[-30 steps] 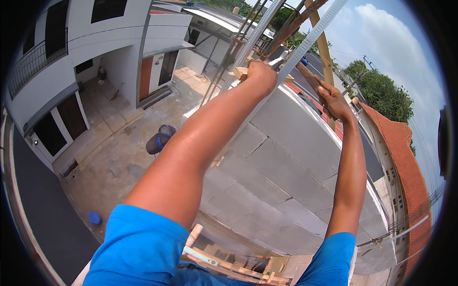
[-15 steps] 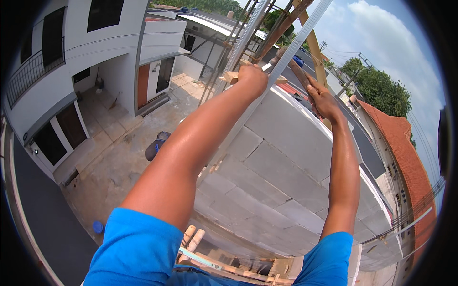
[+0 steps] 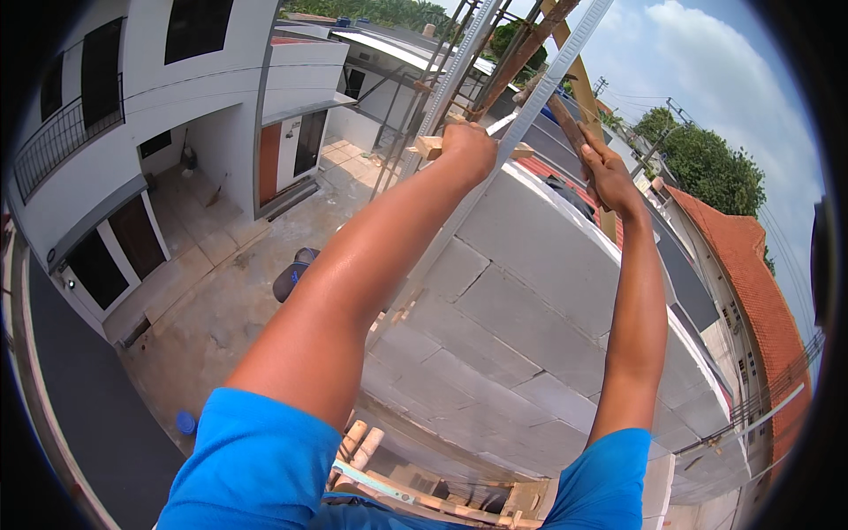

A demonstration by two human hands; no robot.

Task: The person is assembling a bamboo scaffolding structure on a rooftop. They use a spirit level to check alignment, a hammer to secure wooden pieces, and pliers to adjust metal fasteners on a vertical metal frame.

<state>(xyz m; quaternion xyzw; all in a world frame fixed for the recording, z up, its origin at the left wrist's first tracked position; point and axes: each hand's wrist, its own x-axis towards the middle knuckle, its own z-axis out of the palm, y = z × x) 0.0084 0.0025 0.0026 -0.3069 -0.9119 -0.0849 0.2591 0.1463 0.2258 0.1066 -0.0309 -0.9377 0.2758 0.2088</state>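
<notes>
My right hand (image 3: pixel 611 179) is wrapped round the wooden handle of a hammer (image 3: pixel 566 124). Its head end is partly hidden behind a slanting perforated metal channel (image 3: pixel 552 75). My left hand (image 3: pixel 468 147) is closed in a fist beside that channel, close to a small wooden block (image 3: pixel 429 147). A pale, thin end shows between the fist and the channel, but what the fingers hold I cannot make out. Behind the fist, a second metal channel (image 3: pixel 455 75) leans the same way. Both arms reach forward above a grey block wall (image 3: pixel 508 309).
Rusty reinforcing bars (image 3: pixel 424 97) and a tan timber (image 3: pixel 579 88) rise around the channels. Wooden scaffold pieces (image 3: pixel 362 449) lie below me. Far down to the left is a concrete yard (image 3: pixel 238 291) with a blue bucket (image 3: pixel 185 422). Overhead wires run at the right.
My right hand and the hammer have shifted slightly up and right, and the hammer's head end is farther from my left fist. The left hand stays in nearly the same place.
</notes>
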